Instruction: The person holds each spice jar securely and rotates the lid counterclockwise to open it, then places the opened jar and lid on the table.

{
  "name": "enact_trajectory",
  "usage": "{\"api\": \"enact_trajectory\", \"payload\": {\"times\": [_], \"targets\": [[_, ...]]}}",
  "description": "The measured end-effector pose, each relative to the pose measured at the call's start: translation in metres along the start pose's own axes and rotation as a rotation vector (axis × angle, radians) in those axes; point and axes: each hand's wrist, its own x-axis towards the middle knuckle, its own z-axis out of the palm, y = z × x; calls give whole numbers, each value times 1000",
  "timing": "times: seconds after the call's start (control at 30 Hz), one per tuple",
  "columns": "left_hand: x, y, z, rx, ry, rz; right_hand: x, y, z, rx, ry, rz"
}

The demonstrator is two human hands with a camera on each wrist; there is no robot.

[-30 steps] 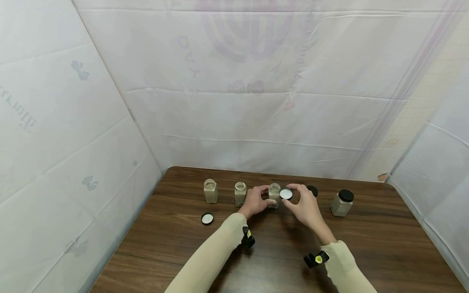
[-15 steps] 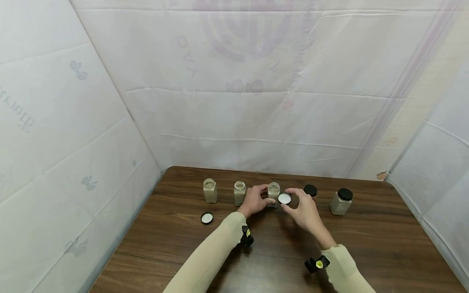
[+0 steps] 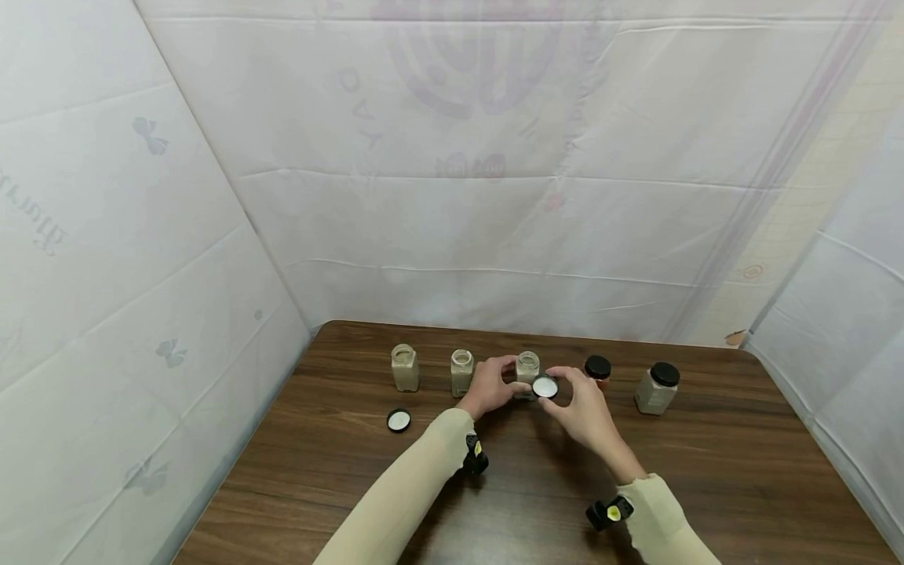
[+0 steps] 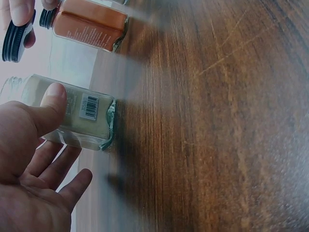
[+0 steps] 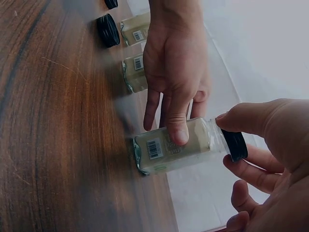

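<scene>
Plainly, in the head view, our left hand (image 3: 490, 388) is gripping the middle jar (image 3: 526, 366), which is standing upright on the table (image 3: 706, 463). Our right hand (image 3: 582, 404) is pinching a black lid (image 3: 544, 387) by its rim just beside the mouth, its white inside showing. To be doing this well, we judge, we should be keeping the base planted and the lid's rim clear of the glass. We are counting five jars in a row: three uncovered, counting the leftmost jar (image 3: 406, 370) and second jar (image 3: 462, 375), and two capped, the reddish jar (image 3: 602, 383) and pale jar (image 3: 654, 396).

In the left wrist view, the left thumb is pressing near one barcode label (image 4: 89, 107), the other fingers are lying partly bent, and the lid is hanging well apart from the jar's mouth.

In the right wrist view, we are seeing two loose lids, a nearer lid (image 5: 107, 30) and a farther lid (image 5: 111, 4) (the head view is showing only one, so a sleeve (image 3: 417, 471) is probably hiding the other); with the pinched lid and two caps, we are reaching five.
</scene>
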Motion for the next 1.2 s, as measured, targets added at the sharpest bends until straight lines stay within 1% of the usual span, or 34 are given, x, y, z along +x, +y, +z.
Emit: {"api": "enact_trajectory", "payload": {"times": [0.13, 0.37, 0.63, 0.93, 1.0, 1.07, 1.2], "targets": [[0, -1, 0, -9, 4, 10, -1, 1, 3, -5, -4, -14], [0, -3, -1, 3, 10, 19, -1, 3, 6, -14, 15, -60], [0, -3, 0, 7, 6, 20, -3, 4, 8, -16, -8, -27], [2, -3, 0, 17, 20, 39, -6, 5, 11, -20, -2, -46], [2, -2, 0, 15, 10, 28, -6, 6, 12, -23, -11, -45], [2, -2, 0, 18, 5, 23, -7, 7, 14, -24, -22, -34], [3, -2, 0, 36, 8, 35, -8, 7, 17, -40, -46, -8]]}}
